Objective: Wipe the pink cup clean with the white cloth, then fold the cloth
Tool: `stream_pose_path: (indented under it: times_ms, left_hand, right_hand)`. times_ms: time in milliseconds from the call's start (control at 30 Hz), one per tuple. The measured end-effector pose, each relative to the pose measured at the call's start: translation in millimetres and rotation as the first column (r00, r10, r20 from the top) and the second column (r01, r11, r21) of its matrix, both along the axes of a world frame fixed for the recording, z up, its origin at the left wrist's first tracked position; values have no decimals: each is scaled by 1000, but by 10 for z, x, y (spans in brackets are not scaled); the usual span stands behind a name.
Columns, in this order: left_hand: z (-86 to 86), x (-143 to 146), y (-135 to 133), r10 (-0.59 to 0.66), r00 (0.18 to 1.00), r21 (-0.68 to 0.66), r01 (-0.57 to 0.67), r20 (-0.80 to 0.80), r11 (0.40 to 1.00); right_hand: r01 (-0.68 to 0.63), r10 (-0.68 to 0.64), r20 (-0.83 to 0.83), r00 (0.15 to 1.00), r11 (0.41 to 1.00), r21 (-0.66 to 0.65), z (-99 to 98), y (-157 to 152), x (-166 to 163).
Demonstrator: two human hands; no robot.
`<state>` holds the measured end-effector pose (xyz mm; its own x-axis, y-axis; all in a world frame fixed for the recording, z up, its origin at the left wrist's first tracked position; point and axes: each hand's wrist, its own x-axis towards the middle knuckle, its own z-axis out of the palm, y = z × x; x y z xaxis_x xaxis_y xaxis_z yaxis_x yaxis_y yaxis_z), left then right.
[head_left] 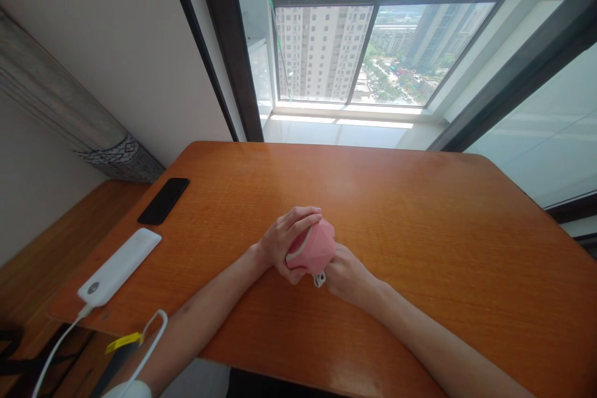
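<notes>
Near the middle of the wooden table's front half, a pink faceted object [318, 247] with a pale curved band sits between my two hands. Its kind I cannot make out. A small whitish loop [319, 279] hangs from its lower edge. My left hand [291, 239] is wrapped round its left side, fingers over the top and thumb underneath. Against its lower right side rests my right hand [346, 270], closed, with its fingertips hidden behind the pink object.
A black phone [164, 201] lies at the left of the wooden table [420, 211]. Closer in is a white power bank [120, 266] with a white cable [58, 345]. A grey curtain [69, 106] hangs at left, and a window [373, 43] stands beyond the table.
</notes>
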<state>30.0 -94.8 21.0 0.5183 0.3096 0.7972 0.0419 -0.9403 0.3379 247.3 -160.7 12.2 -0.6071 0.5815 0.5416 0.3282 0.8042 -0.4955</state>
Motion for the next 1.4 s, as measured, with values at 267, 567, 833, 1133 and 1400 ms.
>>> stream_pose_path:
  times_ms: [267, 567, 833, 1133, 1400]
  left_hand:
    - [-7, -6, -16, -4, 1000, -13, 5, 31, 1000]
    - [-101, -31, 31, 24, 997, -55, -20, 76, 998]
    - [-102, -28, 32, -47, 994, -127, 60, 102, 990]
    - [12, -9, 1, -99, 995, -149, 98, 1, 984]
    - [22, -14, -15, -54, 997, -201, 62, 48, 978]
  right_hand:
    - [-453, -302, -592, 748, 420, -787, 182, 12, -22]
    - [-588, -480, -634, 606, 266, -764, 209, -6, -74]
    - [-231, 33, -438, 899, 883, -409, 203, -9, 7]
    - [-59, 47, 106, 993, 992, 114, 30, 25, 57]
    - [-229, -41, -434, 900, 802, -551, 181, -40, -12]
